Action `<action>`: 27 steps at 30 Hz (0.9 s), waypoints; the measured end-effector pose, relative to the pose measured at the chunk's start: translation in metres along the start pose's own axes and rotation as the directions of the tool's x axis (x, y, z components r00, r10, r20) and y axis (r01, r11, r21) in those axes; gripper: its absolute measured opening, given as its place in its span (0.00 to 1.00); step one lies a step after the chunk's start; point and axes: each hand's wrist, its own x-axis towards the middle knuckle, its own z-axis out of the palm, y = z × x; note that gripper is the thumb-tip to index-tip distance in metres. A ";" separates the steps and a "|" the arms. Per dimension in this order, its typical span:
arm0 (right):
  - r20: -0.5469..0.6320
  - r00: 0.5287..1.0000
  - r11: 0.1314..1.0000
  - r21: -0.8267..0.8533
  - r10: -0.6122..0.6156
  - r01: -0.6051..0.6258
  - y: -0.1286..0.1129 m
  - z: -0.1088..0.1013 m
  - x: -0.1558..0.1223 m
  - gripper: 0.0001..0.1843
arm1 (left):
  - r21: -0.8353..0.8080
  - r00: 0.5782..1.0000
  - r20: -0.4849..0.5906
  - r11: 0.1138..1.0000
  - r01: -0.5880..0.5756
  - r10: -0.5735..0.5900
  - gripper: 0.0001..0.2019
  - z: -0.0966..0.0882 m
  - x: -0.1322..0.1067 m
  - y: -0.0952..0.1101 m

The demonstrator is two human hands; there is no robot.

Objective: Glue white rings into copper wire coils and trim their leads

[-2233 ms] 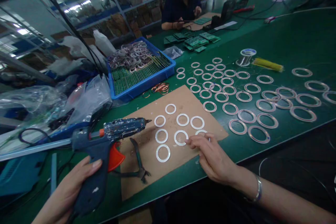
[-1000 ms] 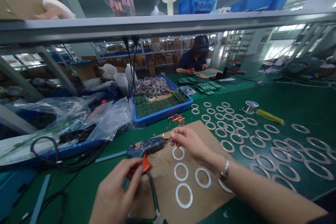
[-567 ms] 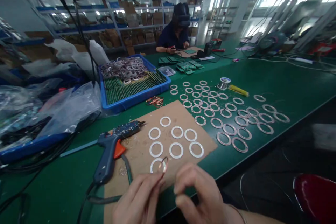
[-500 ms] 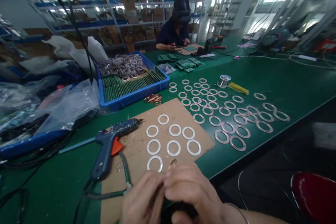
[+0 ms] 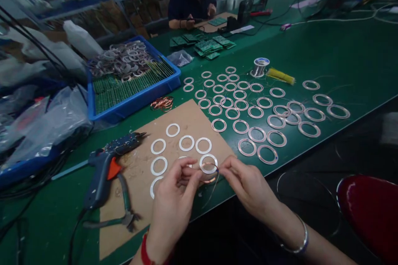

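Note:
Over the near edge of the cardboard, my left hand (image 5: 175, 192) pinches a thin copper wire coil (image 5: 210, 180) from its left side. The fingertips of my right hand (image 5: 248, 180) close on the coil's right side, where a dark spot shows and a fine wire end hangs down. Behind the coil lies a flat white ring (image 5: 208, 156). Several more white rings, such as one at the back (image 5: 173, 124), rest on the cardboard (image 5: 137, 182); my left hand partly covers some of them.
A glue gun (image 5: 104, 169) and cutting pliers (image 5: 124, 211) lie at left. Many coil-lined rings (image 5: 257, 134) spread rightward, below a solder spool (image 5: 260, 67) and yellow bundle (image 5: 280, 75). Loose copper coils (image 5: 162, 104) sit near a blue tray (image 5: 133, 101). A co-worker (image 5: 192, 0) sits opposite.
My hands have risen from the near edge and moved apart, bringing the copper coil into view between them. The camera view has tipped downward and shifted.

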 end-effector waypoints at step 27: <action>-0.170 0.968 0.904 -0.415 -0.185 0.100 0.037 0.009 0.015 0.09 | 0.697 0.977 0.117 0.686 -0.207 0.176 0.09 0.022 0.035 -0.011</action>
